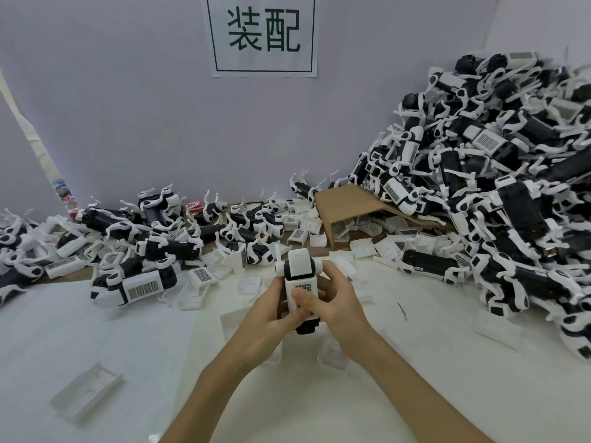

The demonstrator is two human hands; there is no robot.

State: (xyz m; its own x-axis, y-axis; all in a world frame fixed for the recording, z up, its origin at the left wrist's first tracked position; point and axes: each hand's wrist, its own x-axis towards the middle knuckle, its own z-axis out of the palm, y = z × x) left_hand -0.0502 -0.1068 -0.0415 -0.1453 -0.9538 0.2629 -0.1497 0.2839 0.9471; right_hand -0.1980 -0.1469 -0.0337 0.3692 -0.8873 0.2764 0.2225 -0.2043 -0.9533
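Toy robot dog (299, 270): clasped between both hands, nose end up.
Left hand (271, 310): curled round its left flank.
Right hand (340, 302): gripping, thumb pressing the grille.
Pile of dogs (499, 193): heaped beyond the right hand.

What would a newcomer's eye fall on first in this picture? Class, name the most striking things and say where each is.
The huge heap of black-and-white toy dogs piled up on the right strikes first. Then comes the paper sign with two large characters, high on the back wall. At centre, the left hand and right hand grip one toy robot dog above the white table.
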